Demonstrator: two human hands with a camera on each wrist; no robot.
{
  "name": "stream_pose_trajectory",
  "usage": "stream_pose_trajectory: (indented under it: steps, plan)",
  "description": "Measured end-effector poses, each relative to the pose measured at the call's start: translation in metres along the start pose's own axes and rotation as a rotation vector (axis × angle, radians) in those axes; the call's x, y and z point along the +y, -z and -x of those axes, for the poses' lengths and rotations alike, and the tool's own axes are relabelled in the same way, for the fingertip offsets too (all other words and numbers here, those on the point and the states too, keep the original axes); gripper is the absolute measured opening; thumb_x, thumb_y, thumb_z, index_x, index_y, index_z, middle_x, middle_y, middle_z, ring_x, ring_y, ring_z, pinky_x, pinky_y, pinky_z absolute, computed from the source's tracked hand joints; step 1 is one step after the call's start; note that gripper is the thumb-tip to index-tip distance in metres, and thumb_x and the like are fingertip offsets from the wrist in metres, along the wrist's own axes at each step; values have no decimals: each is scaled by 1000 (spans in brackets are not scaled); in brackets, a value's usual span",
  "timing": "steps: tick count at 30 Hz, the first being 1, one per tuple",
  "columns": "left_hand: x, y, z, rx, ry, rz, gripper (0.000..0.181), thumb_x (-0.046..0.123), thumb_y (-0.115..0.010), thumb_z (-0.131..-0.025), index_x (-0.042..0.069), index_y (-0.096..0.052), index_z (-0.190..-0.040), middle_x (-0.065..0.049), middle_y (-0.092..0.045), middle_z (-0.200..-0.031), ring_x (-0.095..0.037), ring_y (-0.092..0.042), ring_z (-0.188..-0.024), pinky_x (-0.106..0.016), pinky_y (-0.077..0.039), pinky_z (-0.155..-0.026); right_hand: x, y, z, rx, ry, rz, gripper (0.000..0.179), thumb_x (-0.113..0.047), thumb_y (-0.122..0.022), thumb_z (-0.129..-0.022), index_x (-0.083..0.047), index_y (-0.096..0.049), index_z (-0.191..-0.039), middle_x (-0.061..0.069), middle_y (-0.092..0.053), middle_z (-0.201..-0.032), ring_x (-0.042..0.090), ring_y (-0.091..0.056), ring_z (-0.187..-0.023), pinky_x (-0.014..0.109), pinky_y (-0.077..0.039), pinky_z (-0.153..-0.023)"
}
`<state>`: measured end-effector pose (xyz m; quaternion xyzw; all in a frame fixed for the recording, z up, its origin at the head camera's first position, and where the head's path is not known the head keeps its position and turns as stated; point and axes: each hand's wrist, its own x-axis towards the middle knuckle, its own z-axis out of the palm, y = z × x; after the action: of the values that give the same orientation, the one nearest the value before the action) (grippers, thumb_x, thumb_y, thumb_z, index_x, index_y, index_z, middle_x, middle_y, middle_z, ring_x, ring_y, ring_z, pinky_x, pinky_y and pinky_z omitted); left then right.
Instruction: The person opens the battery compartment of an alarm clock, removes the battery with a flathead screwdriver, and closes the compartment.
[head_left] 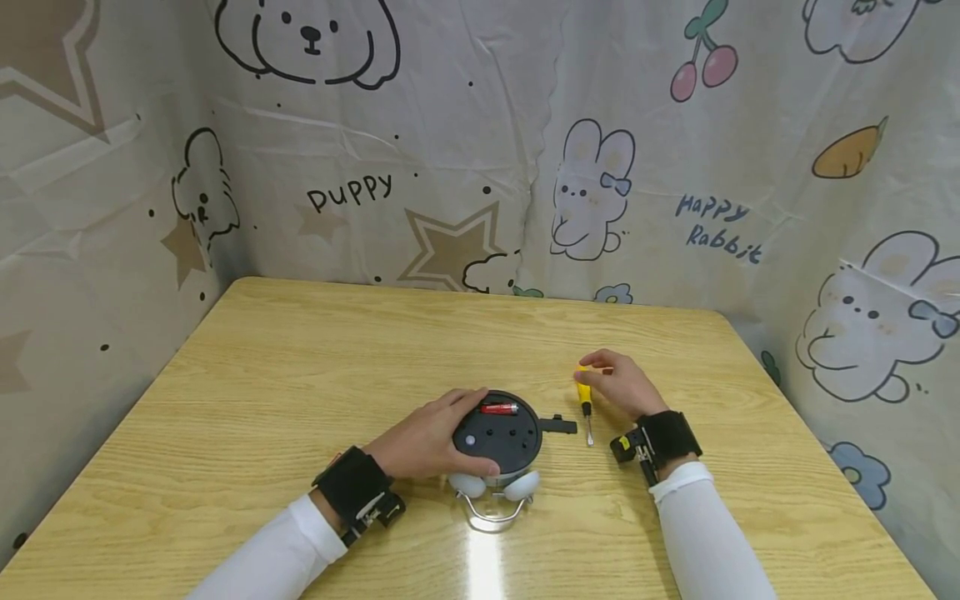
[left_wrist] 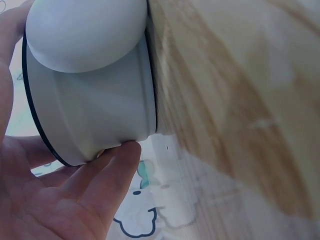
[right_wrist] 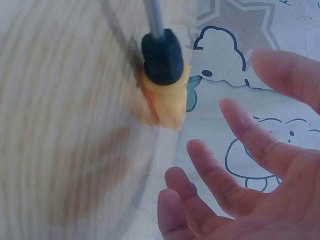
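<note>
A twin-bell alarm clock [head_left: 513,450] lies face down on the table, its black back up and its two white bells and wire handle toward the near edge. My left hand [head_left: 423,437] grips its round body from the left, thumb and fingers curled about the pale casing [left_wrist: 100,105]. In the clock's back sits a red battery [head_left: 500,409]. A small black cover piece [head_left: 558,425] lies at the clock's right side. Further right is a screwdriver [head_left: 585,400] with a yellow handle. Over that handle hovers my right hand [head_left: 621,385], its fingers spread and apart from it in the right wrist view.
The wooden table [head_left: 315,350] meets a printed cloth curtain [head_left: 450,167] along its back and sides. Black camera straps [head_left: 671,435] circle both wrists. Light glares off the tabletop in front of the clock's handle.
</note>
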<state>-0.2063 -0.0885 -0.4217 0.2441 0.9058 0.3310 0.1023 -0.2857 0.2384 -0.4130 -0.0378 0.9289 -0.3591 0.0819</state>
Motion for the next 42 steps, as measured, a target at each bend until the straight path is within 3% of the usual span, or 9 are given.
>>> stream_pose_trajectory:
  steps: [8, 24, 32, 42]
  plan:
    - [-1, 0, 0, 3, -2, -6, 111, 66, -83, -76, 19, -34, -164, -11, -41, -163, -32, -52, -141, -51, -49, -110, -10, 0, 4, 43, 0, -11, 45, -33, -64, -102, -5, -60, -138, 23, -50, -154, 46, -44, -143, 62, -39, -115]
    - [-1, -1, 0, 0, 4, -3, 111, 67, -83, -76, 20, -34, -164, -10, -42, -163, -31, -53, -139, -50, -50, -109, -47, -3, 21, 90, 136, 89, 43, -33, -67, -101, -6, -63, -134, 18, -61, -142, 41, -58, -131, 54, -55, -101]
    - [-1, 0, -1, -4, 7, 9, 110, 66, -83, -77, 19, -34, -163, -11, -44, -161, -29, -55, -135, -49, -51, -108, -62, -8, 30, 88, 270, 94, 33, -29, -70, -100, -8, -68, -125, 12, -71, -125, 30, -69, -113, 45, -59, -93]
    - [-1, 0, 0, 1, -17, 14, 111, 65, -84, -76, 18, -33, -164, -11, -42, -162, -30, -53, -139, -50, -49, -110, -75, -18, 38, 49, 419, 106, 23, -25, -72, -99, -11, -71, -117, 8, -73, -116, 19, -69, -99, 37, -57, -88]
